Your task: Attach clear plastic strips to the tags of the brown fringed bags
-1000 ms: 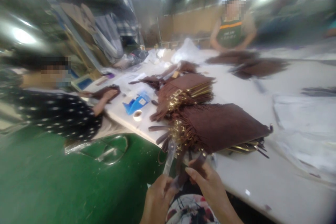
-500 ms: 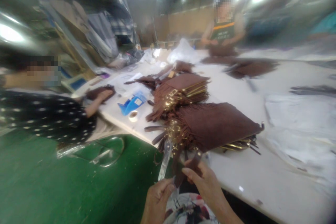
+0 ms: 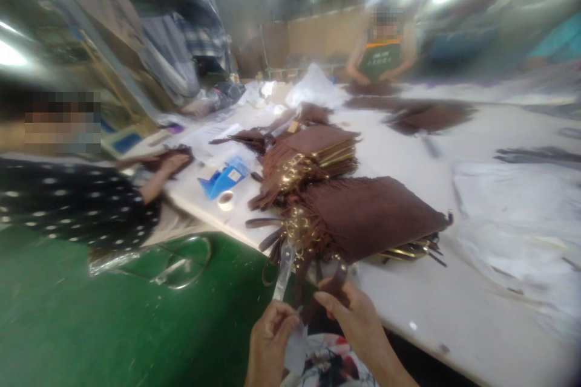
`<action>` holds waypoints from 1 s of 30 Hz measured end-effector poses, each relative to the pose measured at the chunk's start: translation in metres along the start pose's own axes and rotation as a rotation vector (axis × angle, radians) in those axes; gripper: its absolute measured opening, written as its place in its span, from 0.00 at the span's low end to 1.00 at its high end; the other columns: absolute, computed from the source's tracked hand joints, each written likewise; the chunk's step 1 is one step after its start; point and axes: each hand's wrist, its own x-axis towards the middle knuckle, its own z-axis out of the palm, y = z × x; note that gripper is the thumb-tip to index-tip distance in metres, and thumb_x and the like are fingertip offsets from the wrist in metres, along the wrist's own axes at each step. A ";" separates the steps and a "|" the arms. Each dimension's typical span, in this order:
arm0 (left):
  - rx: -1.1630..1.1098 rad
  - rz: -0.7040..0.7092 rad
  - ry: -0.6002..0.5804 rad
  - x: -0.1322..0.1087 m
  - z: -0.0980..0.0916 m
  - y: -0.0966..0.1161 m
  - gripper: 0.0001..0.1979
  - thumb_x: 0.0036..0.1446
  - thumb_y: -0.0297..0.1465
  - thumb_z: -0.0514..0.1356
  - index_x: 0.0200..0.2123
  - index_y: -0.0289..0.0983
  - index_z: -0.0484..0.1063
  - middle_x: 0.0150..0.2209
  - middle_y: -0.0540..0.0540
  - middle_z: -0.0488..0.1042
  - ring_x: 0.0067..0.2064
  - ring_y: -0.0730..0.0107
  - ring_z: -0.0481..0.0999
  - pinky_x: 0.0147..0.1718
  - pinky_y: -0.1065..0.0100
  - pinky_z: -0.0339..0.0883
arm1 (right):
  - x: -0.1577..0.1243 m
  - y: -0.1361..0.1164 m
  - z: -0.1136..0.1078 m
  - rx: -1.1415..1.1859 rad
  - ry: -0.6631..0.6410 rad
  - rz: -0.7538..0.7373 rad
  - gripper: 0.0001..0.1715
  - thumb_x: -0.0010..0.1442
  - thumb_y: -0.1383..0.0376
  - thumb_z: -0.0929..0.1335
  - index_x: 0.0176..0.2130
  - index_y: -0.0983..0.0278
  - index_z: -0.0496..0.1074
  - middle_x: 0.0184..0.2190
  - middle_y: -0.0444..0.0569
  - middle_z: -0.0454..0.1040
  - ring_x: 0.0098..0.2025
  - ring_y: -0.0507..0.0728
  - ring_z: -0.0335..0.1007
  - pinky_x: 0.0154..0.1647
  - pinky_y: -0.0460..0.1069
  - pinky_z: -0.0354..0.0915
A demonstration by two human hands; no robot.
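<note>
Brown strap (image 3: 337, 281) is held by the tabletop's (image 3: 408, 296) near edge, beside a fringed brown stack (image 3: 385, 211). Right hand (image 3: 351, 308) grips it; left hand (image 3: 272, 335) pinches translucent film (image 3: 296, 347). Step in hand appears to be handling strap and film; next move calls for steady grips. Blue dispenser (image 3: 223, 179) on tabletop; co-worker (image 3: 77, 199) at left; floor (image 3: 136, 326) green.

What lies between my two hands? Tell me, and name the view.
A brown strap lies between the left hand and the right hand, in the head view.
</note>
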 end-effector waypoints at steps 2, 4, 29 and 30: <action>-0.039 0.029 -0.008 0.001 0.001 0.001 0.13 0.51 0.40 0.63 0.27 0.36 0.70 0.26 0.49 0.74 0.28 0.70 0.70 0.29 0.72 0.61 | 0.000 0.000 -0.001 0.000 0.002 -0.007 0.15 0.52 0.55 0.70 0.35 0.63 0.73 0.20 0.42 0.69 0.24 0.55 0.66 0.26 0.48 0.62; -0.075 0.039 -0.022 0.002 0.002 0.001 0.13 0.51 0.40 0.63 0.27 0.36 0.70 0.32 0.47 0.76 0.32 0.68 0.71 0.32 0.70 0.62 | -0.001 0.001 -0.002 -0.004 0.009 -0.010 0.15 0.52 0.56 0.70 0.35 0.63 0.73 0.20 0.42 0.70 0.24 0.55 0.66 0.26 0.48 0.63; 0.295 0.041 -0.195 0.008 -0.002 0.009 0.14 0.62 0.43 0.51 0.31 0.39 0.65 0.25 0.54 0.62 0.28 0.71 0.62 0.28 0.72 0.55 | -0.004 0.013 0.005 -0.023 0.044 0.057 0.14 0.51 0.57 0.70 0.36 0.64 0.73 0.25 0.44 0.73 0.27 0.55 0.67 0.30 0.48 0.63; 0.329 0.065 -0.202 0.008 -0.002 0.009 0.14 0.62 0.42 0.51 0.32 0.39 0.65 0.26 0.54 0.63 0.29 0.71 0.63 0.28 0.71 0.55 | -0.003 0.013 0.005 -0.011 0.038 0.064 0.15 0.51 0.57 0.71 0.36 0.64 0.72 0.25 0.44 0.73 0.27 0.55 0.67 0.29 0.48 0.63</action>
